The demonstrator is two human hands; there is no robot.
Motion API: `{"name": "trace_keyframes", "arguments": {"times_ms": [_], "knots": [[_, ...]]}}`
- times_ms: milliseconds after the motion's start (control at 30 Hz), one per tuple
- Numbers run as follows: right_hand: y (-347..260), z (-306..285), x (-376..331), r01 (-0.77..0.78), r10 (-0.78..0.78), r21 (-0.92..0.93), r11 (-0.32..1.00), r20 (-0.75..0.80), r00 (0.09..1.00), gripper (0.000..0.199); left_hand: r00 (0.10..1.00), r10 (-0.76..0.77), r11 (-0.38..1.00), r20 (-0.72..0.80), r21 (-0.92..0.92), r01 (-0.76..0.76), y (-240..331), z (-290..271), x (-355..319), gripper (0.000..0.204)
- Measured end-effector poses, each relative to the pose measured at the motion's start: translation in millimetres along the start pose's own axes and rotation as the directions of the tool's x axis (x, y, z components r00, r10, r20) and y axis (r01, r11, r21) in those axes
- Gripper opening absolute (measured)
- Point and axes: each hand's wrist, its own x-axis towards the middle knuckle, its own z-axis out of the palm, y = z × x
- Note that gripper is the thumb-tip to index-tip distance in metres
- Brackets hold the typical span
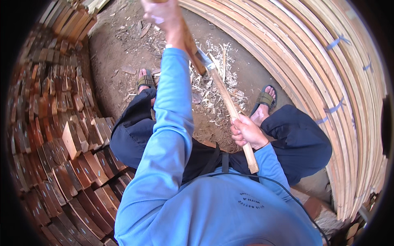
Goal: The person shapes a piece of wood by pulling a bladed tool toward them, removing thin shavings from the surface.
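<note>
My right hand (248, 132) is closed round the long pale wooden handle (223, 90) of a hatchet, near its lower end. The hatchet's metal head (205, 60) is at the far end, against the side of a brown piece of wood (189, 41); whether it bites in cannot be seen. My left hand (163, 17), slightly blurred at the top edge, is closed on the upper part of that wood. The wood slants down towards the ground, its rounded lower end between my feet.
Pale shavings and chips (213, 96) litter the dirt ground (111, 53) between my sandalled feet. Stacked short reddish-brown wood blocks (61, 151) line the left. Long, curved-looking pale planks (287, 45), tied with blue strips (337, 42), run along the right. A black cable (283, 188) crosses my shirt.
</note>
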Motion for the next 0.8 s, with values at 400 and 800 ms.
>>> {"name": "trace_keyframes", "arguments": {"times_ms": [400,800], "knots": [[-51.4,-69.2,-42.3,-0.208,0.114,-0.378,0.902,-0.256,0.960,0.031,0.965,0.059,0.967,0.257,-0.255,0.008,65.5,-15.3,-91.3,0.039],[-54.2,-86.2,-63.2,-0.388,0.306,-0.335,0.859,-0.271,0.913,0.020,0.879,-0.166,0.880,0.446,-0.335,0.336,108.6,-57.1,-125.9,0.032]]}}
